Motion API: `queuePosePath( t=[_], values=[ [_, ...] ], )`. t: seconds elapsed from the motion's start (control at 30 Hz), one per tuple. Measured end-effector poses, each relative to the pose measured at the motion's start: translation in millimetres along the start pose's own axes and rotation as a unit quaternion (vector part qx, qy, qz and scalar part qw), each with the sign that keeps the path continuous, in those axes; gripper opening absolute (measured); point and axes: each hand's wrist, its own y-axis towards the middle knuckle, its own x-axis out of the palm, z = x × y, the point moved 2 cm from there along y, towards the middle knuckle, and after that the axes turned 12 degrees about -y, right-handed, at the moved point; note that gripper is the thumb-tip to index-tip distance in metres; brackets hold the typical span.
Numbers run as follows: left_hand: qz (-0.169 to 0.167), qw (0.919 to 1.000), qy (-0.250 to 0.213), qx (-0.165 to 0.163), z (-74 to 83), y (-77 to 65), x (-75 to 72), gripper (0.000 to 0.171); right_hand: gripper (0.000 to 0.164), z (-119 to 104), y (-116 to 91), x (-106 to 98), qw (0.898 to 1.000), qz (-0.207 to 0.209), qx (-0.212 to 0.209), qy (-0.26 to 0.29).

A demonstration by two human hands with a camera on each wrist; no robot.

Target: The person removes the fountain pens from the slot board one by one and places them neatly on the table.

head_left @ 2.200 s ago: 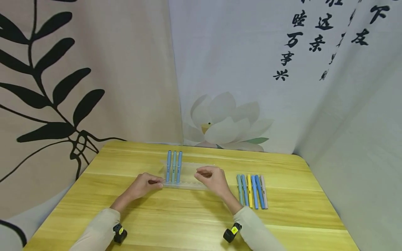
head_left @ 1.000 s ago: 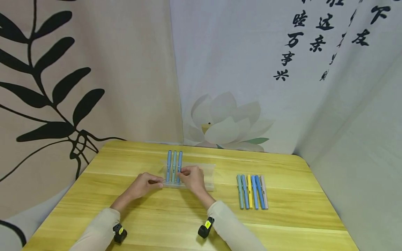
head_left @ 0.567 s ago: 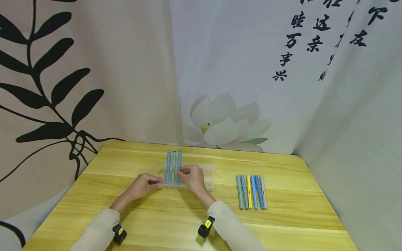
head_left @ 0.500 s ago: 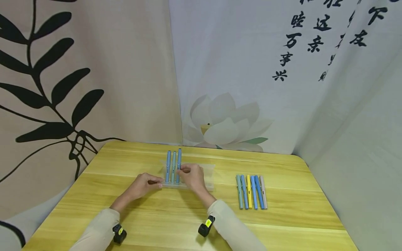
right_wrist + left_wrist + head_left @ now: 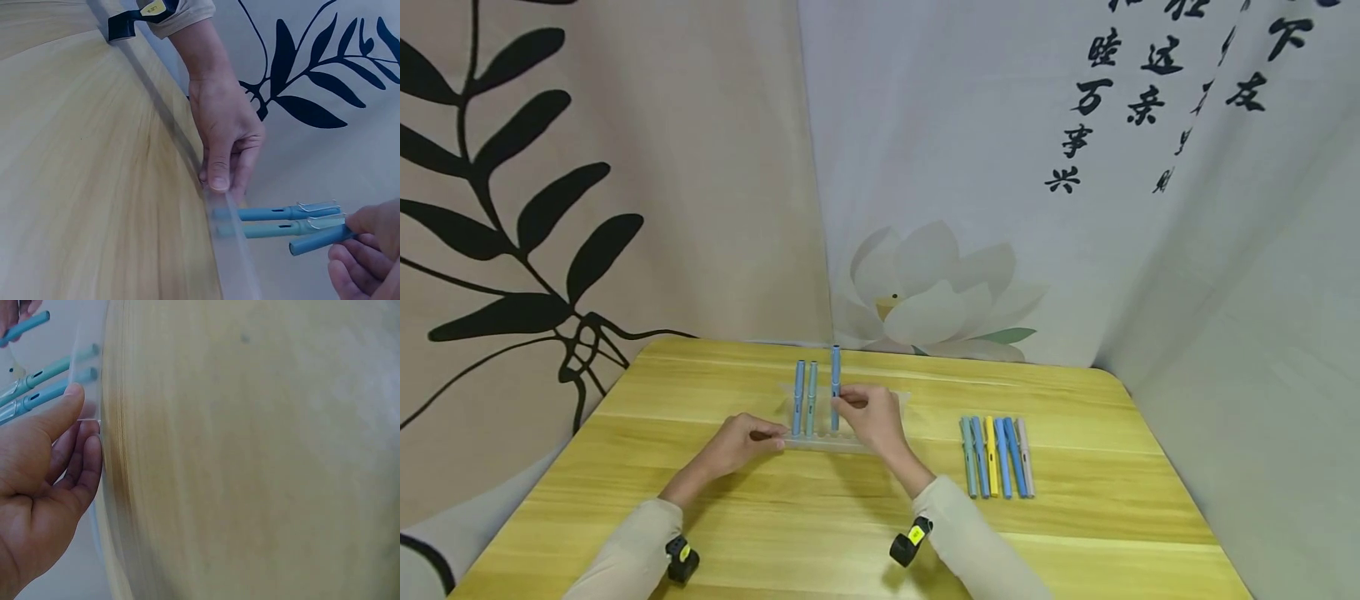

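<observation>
Your right hand (image 5: 872, 412) pinches a blue pen (image 5: 836, 367), now lifted clear of the rack (image 5: 823, 445), leaving two pens (image 5: 799, 392) seated; left hand (image 5: 739, 443) pinches the rack's left end.

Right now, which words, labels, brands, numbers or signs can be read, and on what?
"睦万事兴": white backdrop, left column.
"远亲": backdrop, next column.
"友": backdrop, right column.
Other characters there: cut off, distorted or unclear.
Pens: any print is too small to read.
Yellow labels on black wrist devices: too small to read.
</observation>
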Motion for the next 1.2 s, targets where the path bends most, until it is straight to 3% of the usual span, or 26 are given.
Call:
queuePosePath(
  t=[0.47, 0.77, 1.2],
  values=[
    [-0.001, 1.0000, 0.001, 0.006, 0.8, -1.5, -0.9, 0.028, 0.023, 11.3, -12.0, -38.1, 1.000, -0.011, 0.009, 0.008],
    [-0.001, 1.0000, -0.001, 0.000, 1.9, -1.1, -0.7, 0.028, 0.024, 25.0, -24.5, -62.4, 1.000, 0.019, 0.007, 0.012],
    [-0.001, 1.0000, -0.007, 0.002, 4.9, -0.4, -0.5, 0.028, 0.023, 51.3, -41.5, -99.7, 0.997, 0.065, 0.040, -0.013]
  ],
)
